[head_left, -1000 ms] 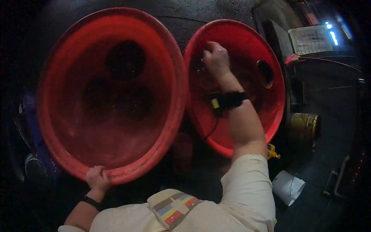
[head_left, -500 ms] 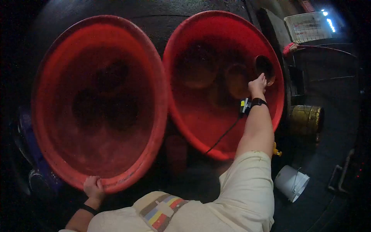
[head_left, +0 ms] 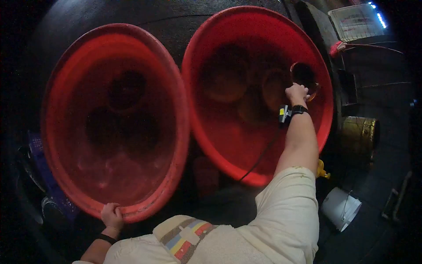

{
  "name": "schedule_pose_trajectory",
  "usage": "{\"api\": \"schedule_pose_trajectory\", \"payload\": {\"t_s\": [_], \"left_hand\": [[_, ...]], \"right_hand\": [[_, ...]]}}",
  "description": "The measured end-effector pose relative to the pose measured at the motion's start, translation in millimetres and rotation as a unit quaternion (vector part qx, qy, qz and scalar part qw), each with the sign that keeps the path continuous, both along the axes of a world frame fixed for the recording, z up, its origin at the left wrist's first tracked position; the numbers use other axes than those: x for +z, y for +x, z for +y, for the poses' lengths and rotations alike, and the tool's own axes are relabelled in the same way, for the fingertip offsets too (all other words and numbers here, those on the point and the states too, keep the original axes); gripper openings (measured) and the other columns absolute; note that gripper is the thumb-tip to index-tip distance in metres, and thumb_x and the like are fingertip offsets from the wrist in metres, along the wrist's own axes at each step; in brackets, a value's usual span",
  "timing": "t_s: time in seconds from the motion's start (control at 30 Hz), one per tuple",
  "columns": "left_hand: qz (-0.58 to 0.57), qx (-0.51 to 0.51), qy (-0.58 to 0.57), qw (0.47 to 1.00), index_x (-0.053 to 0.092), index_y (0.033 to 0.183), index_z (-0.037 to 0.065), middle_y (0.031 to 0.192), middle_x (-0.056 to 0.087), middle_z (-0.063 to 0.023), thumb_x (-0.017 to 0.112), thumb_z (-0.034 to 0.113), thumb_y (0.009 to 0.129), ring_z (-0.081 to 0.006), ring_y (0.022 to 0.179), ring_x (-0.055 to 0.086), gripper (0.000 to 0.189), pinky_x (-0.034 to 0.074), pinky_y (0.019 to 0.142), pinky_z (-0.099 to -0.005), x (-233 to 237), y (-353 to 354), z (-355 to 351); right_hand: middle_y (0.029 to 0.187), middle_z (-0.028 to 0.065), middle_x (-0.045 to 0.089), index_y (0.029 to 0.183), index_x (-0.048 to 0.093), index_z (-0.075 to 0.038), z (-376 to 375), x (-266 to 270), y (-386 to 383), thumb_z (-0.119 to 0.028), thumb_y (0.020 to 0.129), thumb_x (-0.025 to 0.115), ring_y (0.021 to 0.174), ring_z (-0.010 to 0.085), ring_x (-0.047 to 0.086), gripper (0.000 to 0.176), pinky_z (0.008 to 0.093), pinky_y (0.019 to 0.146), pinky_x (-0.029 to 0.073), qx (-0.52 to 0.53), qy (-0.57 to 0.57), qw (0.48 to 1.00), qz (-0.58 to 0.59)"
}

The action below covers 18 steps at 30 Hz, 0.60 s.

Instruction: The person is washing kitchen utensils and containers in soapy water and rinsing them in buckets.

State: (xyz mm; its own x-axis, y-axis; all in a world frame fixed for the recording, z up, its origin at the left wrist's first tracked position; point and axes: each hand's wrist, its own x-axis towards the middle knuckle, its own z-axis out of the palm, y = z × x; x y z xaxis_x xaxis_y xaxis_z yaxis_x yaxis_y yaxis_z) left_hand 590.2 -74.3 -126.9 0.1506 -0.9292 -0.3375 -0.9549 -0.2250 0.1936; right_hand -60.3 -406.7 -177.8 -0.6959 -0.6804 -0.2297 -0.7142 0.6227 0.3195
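Note:
Two big round red tubs stand side by side, the left tub and the right tub. My left hand has its fingers hooked over the near rim of the left tub. Dark round shapes show under the murky liquid there. Inside the right tub, by its right wall, my right hand closes on the edge of a round, dark-mouthed pot. Other round pots lie in the liquid to its left, dim and partly hidden. A small device with a yellow label sits at my right wrist, trailing a cord.
To the right are a brass-coloured drum, a white bucket lying tilted and a yellow fitting. A pale crate is at the upper right. A purple crate is beside the left tub.
The view has shifted slightly. My right hand and the pot sit a little differently by the tub wall, with more of the pot's rim showing below the hand. My left hand stays on the rim.

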Motion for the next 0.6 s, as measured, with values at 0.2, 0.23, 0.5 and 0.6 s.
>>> {"api": "schedule_pose_trajectory", "payload": {"t_s": [0.2,0.23,0.5,0.6], "left_hand": [[0.007,0.023,0.013,1.0,0.059,0.072,0.009,0.075,0.056,-0.0107,0.053,0.012,0.065,-0.0298,0.075,0.053,0.01,0.042,0.066,-0.0395,3.3,-0.2,-2.0],[-0.009,0.023,0.013,1.0,0.059,0.072,0.009,0.074,0.057,-0.0102,0.053,0.013,0.066,-0.0296,0.075,0.053,0.01,0.042,0.066,-0.0399,4.1,0.5,-0.2],[-0.009,0.04,0.063,0.997,0.061,0.073,0.011,0.075,0.058,-0.0079,0.054,0.016,0.067,-0.0278,0.077,0.053,0.01,0.042,0.068,-0.0406,16.4,-10.7,-11.0],[-0.026,0.05,0.079,0.995,0.061,0.074,0.012,0.077,0.058,-0.0072,0.053,0.017,0.068,-0.0269,0.079,0.053,0.01,0.042,0.069,-0.0401,22.0,-14.7,-14.5]], "right_hand": [[0.092,0.0158,0.061,0.097,0.061,-0.01,11.5,15.8,38.1,-0.031,0.066,0.058,0.089,0.0315,0.057,0.038,0.039,0.077,0.044,0.055,-0.195,0.96,-0.192],[0.094,0.0122,0.062,0.098,0.061,-0.009,14.1,11.4,39.2,-0.028,0.066,0.06,0.087,0.0268,0.059,0.037,0.0354,0.077,0.045,0.056,-0.242,0.95,-0.191],[0.084,0.0058,0.058,0.1,0.053,0.0,57.2,130.9,123.9,-0.002,0.064,0.056,0.073,0.0189,0.056,0.036,0.0319,0.072,0.046,-0.066,-0.37,0.595,-0.71],[0.085,0.0062,0.059,0.101,0.052,0.001,63.4,182.2,198.5,-0.002,0.06,0.057,0.076,0.0196,0.057,0.041,0.0306,0.075,0.045,0.066,-0.304,0.643,-0.7]]}}
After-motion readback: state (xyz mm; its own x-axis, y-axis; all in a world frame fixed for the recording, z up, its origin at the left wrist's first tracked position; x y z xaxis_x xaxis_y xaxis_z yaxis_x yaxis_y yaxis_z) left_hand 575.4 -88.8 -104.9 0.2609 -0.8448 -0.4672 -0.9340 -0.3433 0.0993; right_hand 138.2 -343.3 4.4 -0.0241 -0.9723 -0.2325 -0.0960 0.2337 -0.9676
